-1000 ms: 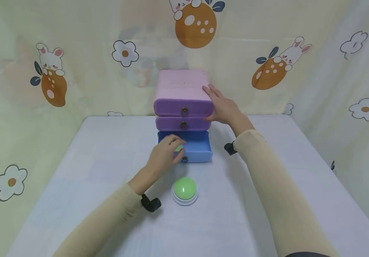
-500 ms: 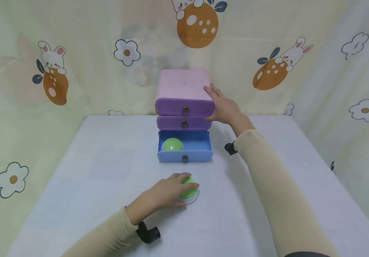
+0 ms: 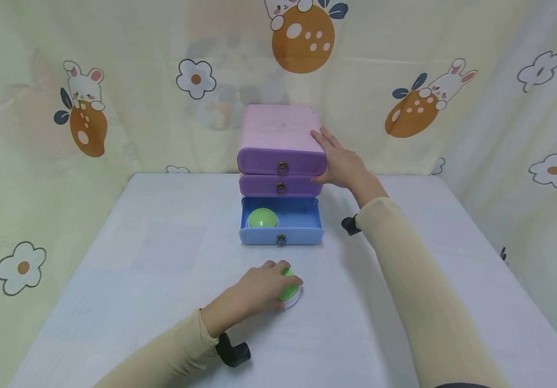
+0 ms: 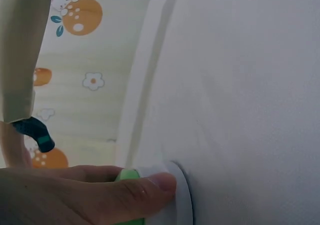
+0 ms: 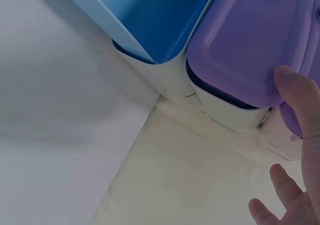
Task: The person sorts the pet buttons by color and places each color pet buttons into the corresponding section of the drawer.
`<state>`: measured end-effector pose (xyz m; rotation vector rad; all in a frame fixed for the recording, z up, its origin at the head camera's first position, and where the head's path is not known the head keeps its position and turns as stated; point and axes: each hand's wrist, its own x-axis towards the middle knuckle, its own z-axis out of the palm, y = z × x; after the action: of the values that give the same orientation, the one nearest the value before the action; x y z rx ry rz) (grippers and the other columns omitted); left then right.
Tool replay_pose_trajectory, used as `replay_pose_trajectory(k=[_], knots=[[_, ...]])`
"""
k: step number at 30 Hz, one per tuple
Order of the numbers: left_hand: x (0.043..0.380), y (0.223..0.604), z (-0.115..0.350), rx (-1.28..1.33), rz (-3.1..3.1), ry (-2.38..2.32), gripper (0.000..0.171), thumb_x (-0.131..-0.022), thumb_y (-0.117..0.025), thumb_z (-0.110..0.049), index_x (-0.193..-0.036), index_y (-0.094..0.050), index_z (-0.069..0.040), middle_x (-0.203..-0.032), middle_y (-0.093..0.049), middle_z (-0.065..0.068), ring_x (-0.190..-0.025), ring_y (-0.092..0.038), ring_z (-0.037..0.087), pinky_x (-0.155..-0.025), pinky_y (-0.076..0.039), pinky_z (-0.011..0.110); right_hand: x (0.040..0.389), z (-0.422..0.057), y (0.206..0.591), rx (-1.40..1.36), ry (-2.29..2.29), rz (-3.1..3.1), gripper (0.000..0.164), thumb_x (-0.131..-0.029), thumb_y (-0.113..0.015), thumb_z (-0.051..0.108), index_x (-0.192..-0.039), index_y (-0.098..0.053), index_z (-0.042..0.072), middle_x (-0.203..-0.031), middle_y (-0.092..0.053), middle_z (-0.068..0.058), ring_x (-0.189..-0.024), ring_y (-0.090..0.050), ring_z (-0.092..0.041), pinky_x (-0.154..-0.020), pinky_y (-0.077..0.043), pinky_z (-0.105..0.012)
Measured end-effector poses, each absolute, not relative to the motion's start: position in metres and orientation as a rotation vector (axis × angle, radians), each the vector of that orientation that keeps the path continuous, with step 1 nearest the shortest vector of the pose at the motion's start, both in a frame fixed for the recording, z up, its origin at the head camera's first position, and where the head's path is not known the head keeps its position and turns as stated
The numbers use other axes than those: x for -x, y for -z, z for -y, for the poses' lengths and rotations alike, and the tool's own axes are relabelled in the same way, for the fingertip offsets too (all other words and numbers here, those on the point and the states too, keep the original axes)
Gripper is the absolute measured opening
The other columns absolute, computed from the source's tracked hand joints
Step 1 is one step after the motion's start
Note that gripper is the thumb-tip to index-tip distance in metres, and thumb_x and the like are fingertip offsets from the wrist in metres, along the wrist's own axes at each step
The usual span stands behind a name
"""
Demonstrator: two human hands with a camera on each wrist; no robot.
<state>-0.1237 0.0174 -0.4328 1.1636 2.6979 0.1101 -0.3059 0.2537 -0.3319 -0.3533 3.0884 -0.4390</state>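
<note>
In the head view my left hand [image 3: 261, 288] holds a green-domed push button [image 3: 288, 292] with a round white base on the table. The left wrist view has the thumb [image 4: 150, 190] pressed against the side of its white base [image 4: 183, 195]. My right hand [image 3: 346, 166] rests on the right side of a pink-and-purple drawer cabinet [image 3: 278, 126]. In the right wrist view its thumb touches a purple drawer front [image 5: 240, 45], while other fingers extend along the side. A second green push button [image 3: 262, 217] sits at the left in the pulled-out blue drawer [image 3: 280, 236].
The cabinet stands at the back of the white-covered table [image 3: 172, 226], near a patterned curtain [image 3: 138, 108]. Two purple drawers above the blue one are pushed in, each with a small metal ring pull [image 3: 283, 167].
My left hand has moved from the blue drawer down toward me and taken hold of the front push button, uncovering the one in the drawer. The right hand stays on the cabinet.
</note>
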Motion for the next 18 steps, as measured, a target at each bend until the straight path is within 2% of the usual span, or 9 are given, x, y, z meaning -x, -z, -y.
replay_pose_trajectory(k=[3,10,15,18], knots=[[0.122,0.428,-0.019,-1.147,-2.74,-0.155,0.058,-0.077,-0.078,-0.034,-0.13,-0.054,-0.038,-0.137,-0.049,0.005,-0.116,-0.052,0.026,-0.076,-0.056,0.04,0.305,-0.255,0.333,0.35,0.45,-3.091,0.117,-0.072,-0.08,0.037,-0.15,0.007,0.041,-0.159,0.015,0.011,-0.137,-0.032,-0.042,-0.104,-0.033,-0.064],[0.13,0.409,-0.026,-1.183,-2.993,-0.557,0.059,-0.077,-0.078,-0.037,-0.13,-0.052,-0.033,-0.137,-0.045,0.007,-0.119,-0.051,0.027,-0.085,-0.055,0.04,0.305,-0.258,0.333,0.34,0.458,-3.095,0.116,-0.072,-0.08,0.037,-0.151,0.006,0.04,-0.16,0.013,0.009,-0.137,-0.033,-0.043,-0.103,-0.034,-0.064],[0.154,0.414,-0.041,-1.287,-3.284,-0.876,0.056,-0.077,-0.079,-0.031,-0.127,-0.053,-0.028,-0.136,-0.043,0.011,-0.122,-0.048,0.028,-0.089,-0.054,0.04,0.306,-0.261,0.332,0.346,0.455,-3.108,0.114,-0.073,-0.081,0.034,-0.152,0.003,0.036,-0.161,0.01,0.006,-0.134,-0.036,-0.044,-0.103,-0.034,-0.064],[0.174,0.422,-0.053,-1.325,-3.386,-1.027,0.053,-0.079,-0.077,-0.022,-0.125,-0.053,-0.026,-0.139,-0.039,0.013,-0.129,-0.042,0.03,-0.094,-0.052,0.04,0.306,-0.261,0.335,0.37,0.459,-3.123,0.114,-0.073,-0.082,0.031,-0.152,0.0,0.035,-0.161,0.007,0.003,-0.132,-0.039,-0.044,-0.102,-0.036,-0.063]])
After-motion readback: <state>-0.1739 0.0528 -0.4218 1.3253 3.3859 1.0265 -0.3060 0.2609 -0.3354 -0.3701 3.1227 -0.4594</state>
